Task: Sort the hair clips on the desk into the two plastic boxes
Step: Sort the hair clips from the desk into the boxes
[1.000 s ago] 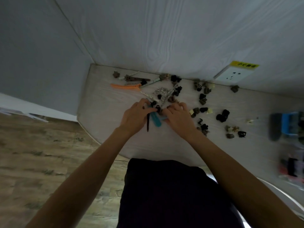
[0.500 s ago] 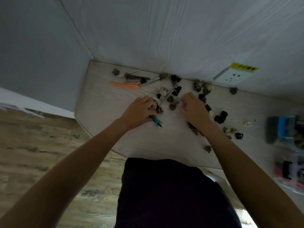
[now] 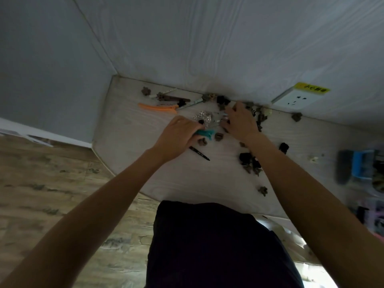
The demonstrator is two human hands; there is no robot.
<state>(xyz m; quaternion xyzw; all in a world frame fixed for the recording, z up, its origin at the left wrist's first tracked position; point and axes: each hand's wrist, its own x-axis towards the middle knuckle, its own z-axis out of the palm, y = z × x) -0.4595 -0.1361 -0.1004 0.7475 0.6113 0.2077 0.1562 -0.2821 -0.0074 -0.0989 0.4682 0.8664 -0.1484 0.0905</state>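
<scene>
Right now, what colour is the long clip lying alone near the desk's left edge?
Orange, seen best in the head view: the long clip.

At the upper right of the frame a yellow label sits along the top edge of a white wall socket. It carries dark printed characters, too small and blurred to read. No other text, brand or number is legible.
</scene>
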